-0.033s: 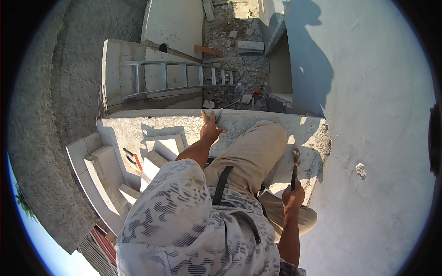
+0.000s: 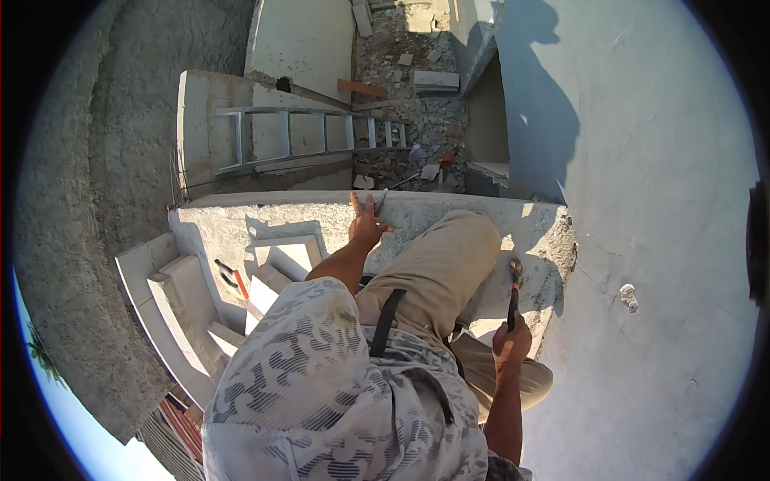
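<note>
Your right hand (image 2: pixel 511 343) wraps the handle end of a likely head-heavy hammer (image 2: pixel 514 298); your left hand (image 2: pixel 366 228) looks splayed, grip unclear.

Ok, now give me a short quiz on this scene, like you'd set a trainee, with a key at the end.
1. Which of the two hands grips the hammer?

2. True or false: the ladder lies beyond the far edge of the ledge.

3. Where is the left hand?
A) on the hammer
B) on the ladder
C) at the ledge's far edge

Key:
1. The right hand, on the black part of the handle.
2. True.
3. C, with its fingers spread.
</note>
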